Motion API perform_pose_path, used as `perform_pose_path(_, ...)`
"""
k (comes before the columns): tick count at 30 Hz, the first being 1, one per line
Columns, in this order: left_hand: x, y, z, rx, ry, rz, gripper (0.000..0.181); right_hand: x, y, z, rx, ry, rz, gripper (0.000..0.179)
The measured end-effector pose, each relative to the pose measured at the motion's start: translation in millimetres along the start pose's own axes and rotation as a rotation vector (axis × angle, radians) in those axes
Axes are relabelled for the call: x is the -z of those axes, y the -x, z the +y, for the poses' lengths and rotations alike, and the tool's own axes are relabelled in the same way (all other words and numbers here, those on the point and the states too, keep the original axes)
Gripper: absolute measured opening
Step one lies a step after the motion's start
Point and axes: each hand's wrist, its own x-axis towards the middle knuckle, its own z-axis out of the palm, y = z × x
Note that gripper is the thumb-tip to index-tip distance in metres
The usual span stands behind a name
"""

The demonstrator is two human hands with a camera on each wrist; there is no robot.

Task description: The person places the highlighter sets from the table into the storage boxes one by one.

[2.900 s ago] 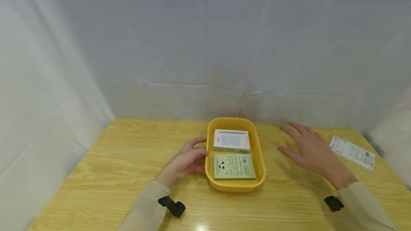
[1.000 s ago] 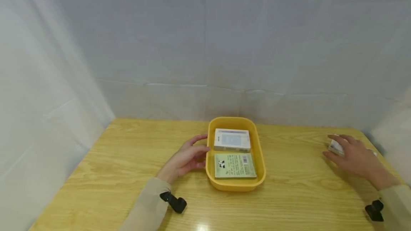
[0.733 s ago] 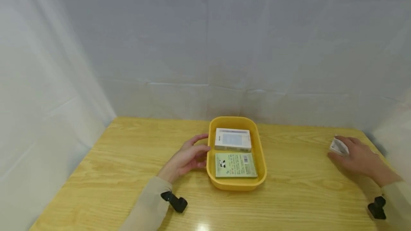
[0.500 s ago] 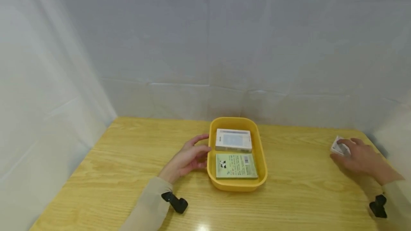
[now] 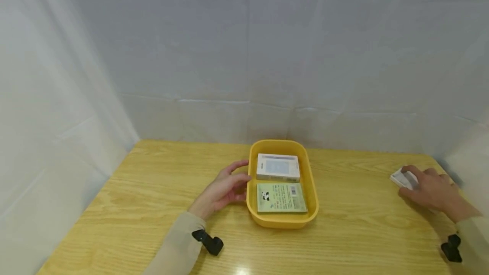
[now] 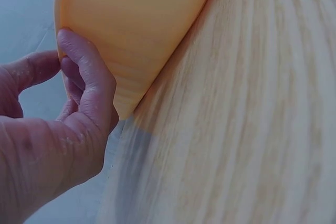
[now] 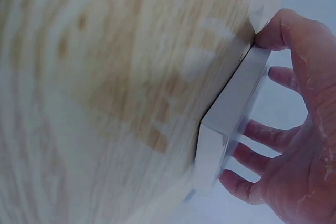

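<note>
In the head view a yellow plastic basket [image 5: 312, 198] stands mid-table. It holds a white box [image 5: 278, 166] at the back and a green box with a panda picture [image 5: 282, 198] at the front. My left hand [image 5: 223, 192] pinches the basket's left rim, thumb and bent finger meeting at the edge in the left wrist view. At the far right, my right hand [image 5: 433, 190] curls over another white box [image 5: 405, 179]. In the right wrist view the thumb meets one end of this white box [image 7: 233, 100], with the other fingers over its top. Part of it is hidden.
The wooden table [image 5: 160, 190] ends at a grey-white sheet [image 5: 244, 54] behind and at the sides. A black wrist strap piece [image 5: 208, 242] sits at my left sleeve, and another black strap piece [image 5: 452, 248] at my right.
My right hand has moved right from beside the basket to the white box and taken hold of it. The box has tilted up, then lowered flatter. My left hand stays at the basket's rim.
</note>
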Motion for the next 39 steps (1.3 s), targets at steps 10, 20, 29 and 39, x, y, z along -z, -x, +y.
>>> perform_pose_path(10, 2.3, -0.6, -0.8, -0.001, 0.003, -0.005, 0.064, 2, 4.2, -15, 0.049, 0.111, 0.1, 0.064)
perform_pose_path(20, 2.4, -0.2, -1.3, -0.004, -0.002, 0.005, 0.063, 2, 7.9, -30, 0.073, 0.206, 0.165, 0.066)
perform_pose_path(29, 2.3, 0.0, -1.2, -0.01, -0.001, -0.011, 0.065, -4, 12.3, -31, 0.081, 0.212, 0.229, 0.063)
perform_pose_path(39, 1.7, -1.3, -1.4, -0.009, -0.006, -0.023, 0.065, -2, 18.6, -30, 0.076, 0.212, 0.266, 0.061)
